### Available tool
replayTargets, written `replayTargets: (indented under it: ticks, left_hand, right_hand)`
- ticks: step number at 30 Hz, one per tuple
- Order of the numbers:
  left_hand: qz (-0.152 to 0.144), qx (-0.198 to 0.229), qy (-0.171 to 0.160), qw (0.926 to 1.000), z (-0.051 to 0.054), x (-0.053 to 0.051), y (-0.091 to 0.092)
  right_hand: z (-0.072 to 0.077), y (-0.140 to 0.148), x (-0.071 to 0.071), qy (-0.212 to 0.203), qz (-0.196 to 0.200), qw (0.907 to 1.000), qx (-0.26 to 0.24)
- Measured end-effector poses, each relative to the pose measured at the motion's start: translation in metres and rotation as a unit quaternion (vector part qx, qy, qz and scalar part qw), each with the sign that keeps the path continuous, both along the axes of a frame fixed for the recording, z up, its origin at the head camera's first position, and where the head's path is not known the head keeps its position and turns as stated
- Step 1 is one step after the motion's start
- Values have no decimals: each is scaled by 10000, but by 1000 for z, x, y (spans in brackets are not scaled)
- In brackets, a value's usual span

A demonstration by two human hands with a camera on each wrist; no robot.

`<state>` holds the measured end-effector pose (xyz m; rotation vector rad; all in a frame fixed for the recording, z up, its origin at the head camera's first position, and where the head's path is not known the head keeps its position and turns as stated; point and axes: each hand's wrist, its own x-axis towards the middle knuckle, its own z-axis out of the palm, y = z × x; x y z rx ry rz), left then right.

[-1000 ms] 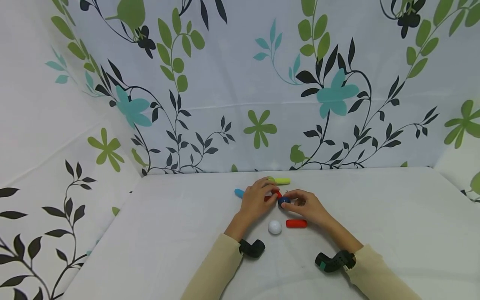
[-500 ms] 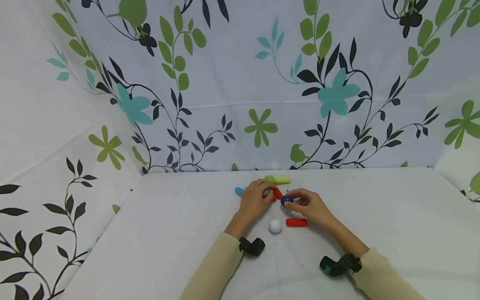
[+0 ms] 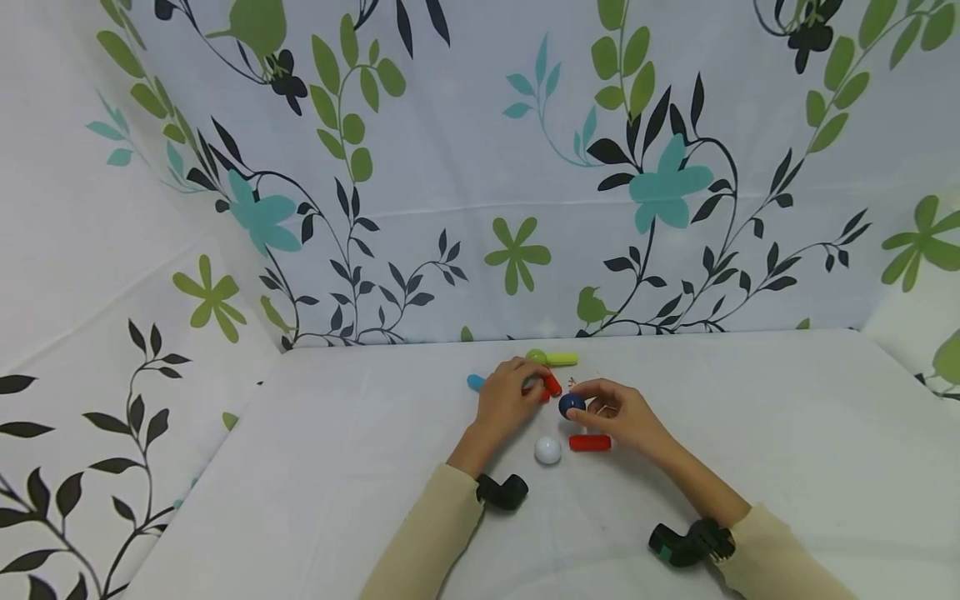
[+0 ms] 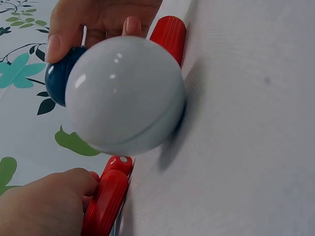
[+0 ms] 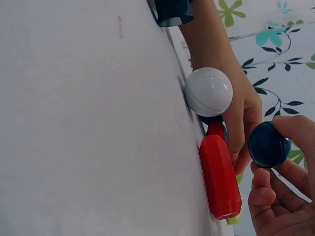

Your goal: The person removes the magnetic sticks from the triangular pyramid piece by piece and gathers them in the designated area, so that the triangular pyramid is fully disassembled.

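Dark blue ball (image 5: 267, 144), glossy (faintly seamed), pinched by right hand (image 3: 621, 418); left hand's (image 3: 502, 404) grip unclear

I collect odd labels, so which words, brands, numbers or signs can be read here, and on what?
No words, labels, brands, numbers or signs can be read.
The faint reddish mark on the white table, near the right hand, is too small to make out.
No lettering shows on the blue ball or white ball.

Screened worktable (image 3: 585, 517) (leaf-print cloth (image 3: 465, 183) behind)
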<state>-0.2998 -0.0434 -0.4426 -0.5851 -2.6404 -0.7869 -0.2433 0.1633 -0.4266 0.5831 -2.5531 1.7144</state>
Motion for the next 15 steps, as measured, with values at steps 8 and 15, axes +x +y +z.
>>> replayTargets:
  ticks: [8, 15]
  left_hand:
    - [13, 29, 36, 10000, 0, 1, -1]
    - [2, 10, 35, 10000, 1, 1, 0]
  right_hand:
    - [5, -4, 14, 154, 386, 9991, 113]
    - [7, -7, 25, 474, 810, 9954, 196]
